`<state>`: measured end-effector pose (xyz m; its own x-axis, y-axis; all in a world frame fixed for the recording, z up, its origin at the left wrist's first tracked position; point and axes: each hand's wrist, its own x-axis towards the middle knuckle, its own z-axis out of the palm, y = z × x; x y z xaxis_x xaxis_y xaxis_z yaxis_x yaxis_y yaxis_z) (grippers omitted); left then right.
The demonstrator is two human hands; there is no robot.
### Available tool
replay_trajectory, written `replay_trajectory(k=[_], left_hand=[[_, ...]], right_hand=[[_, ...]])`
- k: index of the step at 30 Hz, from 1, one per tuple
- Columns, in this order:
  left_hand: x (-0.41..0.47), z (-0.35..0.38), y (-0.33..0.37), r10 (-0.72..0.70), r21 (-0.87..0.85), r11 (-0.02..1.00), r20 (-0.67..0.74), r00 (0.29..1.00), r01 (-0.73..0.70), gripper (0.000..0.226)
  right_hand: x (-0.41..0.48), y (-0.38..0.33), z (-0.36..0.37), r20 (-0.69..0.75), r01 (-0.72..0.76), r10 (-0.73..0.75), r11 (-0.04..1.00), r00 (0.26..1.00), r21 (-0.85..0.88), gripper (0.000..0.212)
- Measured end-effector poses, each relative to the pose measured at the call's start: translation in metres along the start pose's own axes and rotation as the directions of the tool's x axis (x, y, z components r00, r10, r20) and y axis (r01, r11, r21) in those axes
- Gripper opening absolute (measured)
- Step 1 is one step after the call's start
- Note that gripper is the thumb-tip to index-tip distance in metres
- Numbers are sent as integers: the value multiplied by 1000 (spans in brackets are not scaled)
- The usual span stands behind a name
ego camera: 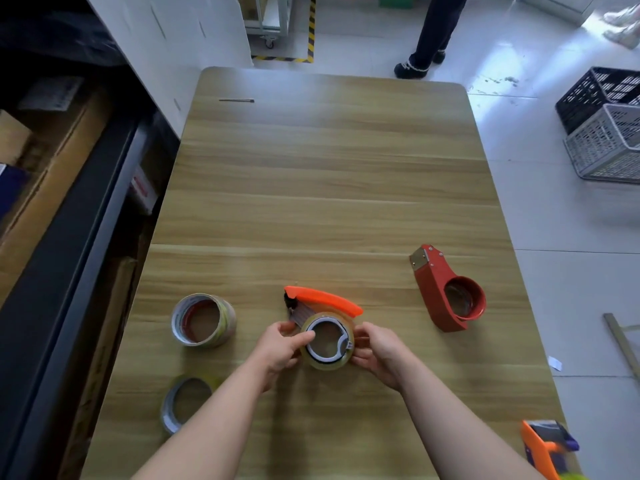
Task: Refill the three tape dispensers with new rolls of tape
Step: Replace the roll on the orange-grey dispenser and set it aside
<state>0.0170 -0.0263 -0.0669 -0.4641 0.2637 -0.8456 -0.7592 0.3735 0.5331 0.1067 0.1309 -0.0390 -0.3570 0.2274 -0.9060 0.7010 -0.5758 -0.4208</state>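
Observation:
An orange-handled tape dispenser (323,299) lies near the table's front middle with a clear tape roll (328,362) seated on its white hub. My left hand (278,351) pinches the roll's left side, thumb on the hub rim. My right hand (375,351) grips the roll's right side. A red dispenser (437,292) lies to the right, apart from both hands. A stack of tape rolls (204,320) stands at the left, and a single roll (183,401) lies in front of it. A third, orange and purple dispenser (547,445) sits at the front right corner.
The wooden table (325,174) stretches far ahead; a thin metal rod (236,100) lies at its far left. Shelving with cardboard boxes (52,161) runs along the left. Plastic crates (606,126) stand on the floor at right. A person's legs (433,32) stand beyond the table.

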Motion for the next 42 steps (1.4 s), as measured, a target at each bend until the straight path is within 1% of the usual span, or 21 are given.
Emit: replay_trajectory(k=[2, 3, 5, 6, 8, 10, 14, 15, 18, 21, 23, 25, 27, 28, 30, 31, 32, 34, 38, 40, 42], left_hand=[[-4, -5, 3, -22, -75, 997, 53, 998, 26, 61], [-6, -7, 6, -18, -101, 995, 81, 997, 26, 59], [-14, -10, 15, 17, -111, 994, 136, 991, -2, 56], [-19, -10, 21, 38, -107, 994, 166, 985, -21, 56], [-27, -12, 34, 84, -88, 994, 205, 975, -67, 57], [-34, -14, 47, 122, -79, 991, 226, 966, -107, 57], [-45, -15, 67, 199, -102, 979, 257, 946, -178, 58], [-47, -15, 70, 211, -111, 976, 266, 941, -188, 59], [-55, -14, 76, 222, -94, 975, 297, 929, -203, 62], [-66, -9, 82, 236, -26, 970, 338, 911, -242, 64], [-72, -5, 85, 252, 41, 957, 373, 893, -287, 73], [-79, -1, 89, 268, 62, 947, 394, 879, -317, 78], [-85, 1, 95, 280, -21, 955, 378, 882, -295, 69], [-88, 2, 97, 292, -45, 954, 356, 888, -296, 57], [-93, 2, 101, 290, 79, 942, 297, 910, -327, 25], [-96, 2, 103, 265, 152, 936, 294, 918, -319, 20], [-100, 3, 104, 217, 204, 936, 306, 927, -287, 26], [-107, 6, 106, 172, 222, 941, 334, 927, -255, 31], [-112, 9, 109, 279, 240, 897, 346, 896, -372, 24], [-116, 11, 110, 314, 251, 876, 351, 882, -412, 21], [-122, 13, 112, 353, 202, 879, 333, 874, -432, 19]], right_hand=[[-4, -6, -3, 15, -52, 51, 993, 999, 102, 28], [-6, -9, -5, 29, -79, 76, 989, 997, 128, 38], [-7, -15, -10, 68, -100, 92, 987, 993, 125, 59], [-10, -19, -12, 105, -94, 84, 991, 991, 94, 60], [-19, -26, -13, 187, -54, 53, 999, 981, 2, 47], [-26, -31, -15, 253, -1, 4, 1000, 967, -9, 37], [-37, -39, -13, 306, 27, -56, 995, 950, 98, 53], [-41, -41, -13, 307, 33, -71, 991, 949, 126, 54], [-50, -44, -15, 347, 58, -112, 985, 931, 163, 45], [-62, -48, -16, 383, 80, -124, 988, 916, 129, 38], [-71, -48, -13, 374, 118, -146, 988, 916, 96, 36], [-76, -46, -12, 339, 165, -197, 979, 920, 121, 37], [-79, -44, -13, 314, 210, -264, 958, 912, 197, 36], [-80, -44, -15, 305, 231, -295, 946, 906, 229, 36], [-82, -42, -18, 301, 281, -355, 923, 885, 261, 38], [-84, -42, -19, 309, 305, -381, 914, 872, 268, 38], [-86, -41, -21, 320, 324, -404, 905, 857, 275, 37], [-90, -40, -22, 357, 357, -441, 892, 824, 277, 40], [-94, -38, -22, 425, 369, -444, 895, 789, 251, 54], [-96, -37, -23, 437, 376, -449, 893, 780, 247, 56], [-98, -36, -25, 449, 391, -447, 895, 774, 216, 56]])
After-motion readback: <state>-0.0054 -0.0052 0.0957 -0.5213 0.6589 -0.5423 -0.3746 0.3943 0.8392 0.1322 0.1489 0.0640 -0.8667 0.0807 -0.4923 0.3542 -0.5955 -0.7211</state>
